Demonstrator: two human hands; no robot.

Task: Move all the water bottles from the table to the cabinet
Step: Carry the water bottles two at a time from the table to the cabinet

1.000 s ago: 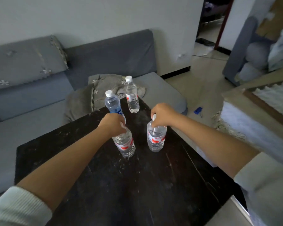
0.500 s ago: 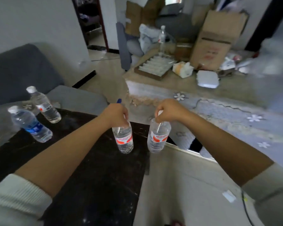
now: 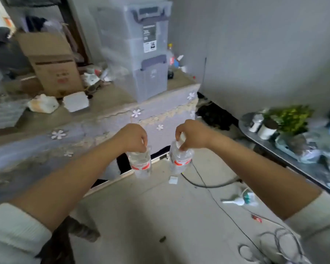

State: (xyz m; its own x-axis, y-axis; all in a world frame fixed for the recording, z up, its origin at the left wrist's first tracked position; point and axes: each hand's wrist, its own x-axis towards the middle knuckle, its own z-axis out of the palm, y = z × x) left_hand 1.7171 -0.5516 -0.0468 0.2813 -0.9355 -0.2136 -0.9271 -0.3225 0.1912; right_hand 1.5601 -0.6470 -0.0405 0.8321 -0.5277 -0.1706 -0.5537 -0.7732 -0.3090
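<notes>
Bottles: two, red-labelled. Left bottle (image 3: 140, 164) gripped at the neck by left hand (image 3: 132, 137); right bottle (image 3: 180, 161) likewise by right hand (image 3: 193, 134). Both carried over floor (image 3: 160, 216). Table and remaining two bottles gone from view since earlier frame.

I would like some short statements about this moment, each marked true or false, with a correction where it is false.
1. The left hand grips a water bottle near its top. True.
2. The right hand holds nothing. False: it grips a second bottle by the neck.
3. Both bottles stand on a table. False: they hang in the air above the floor.
4. A cardboard box is at the upper left. True.
5. The bottle labels are green. False: they are red and white.
</notes>
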